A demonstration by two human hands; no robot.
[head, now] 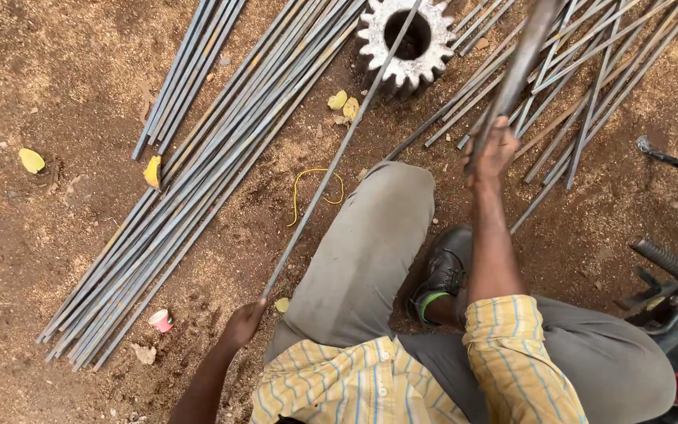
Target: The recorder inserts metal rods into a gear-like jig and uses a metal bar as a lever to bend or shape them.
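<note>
Metal rod held at its end by the left hand; right hand grips a thick bar by the gear.

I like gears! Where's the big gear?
The gear lies on the dirt at top centre, between the rod bundles, with the rod held by the left hand passing through it.

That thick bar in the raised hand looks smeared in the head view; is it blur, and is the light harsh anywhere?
In the head view, the bar gripped by the right hand is smeared, likely by motion or closeness, while the gear wheel and the bundle of rods look sharp. The light is soft and even, with faint shadows and no glare. The thin rod in the left hand stays crisp.
</note>
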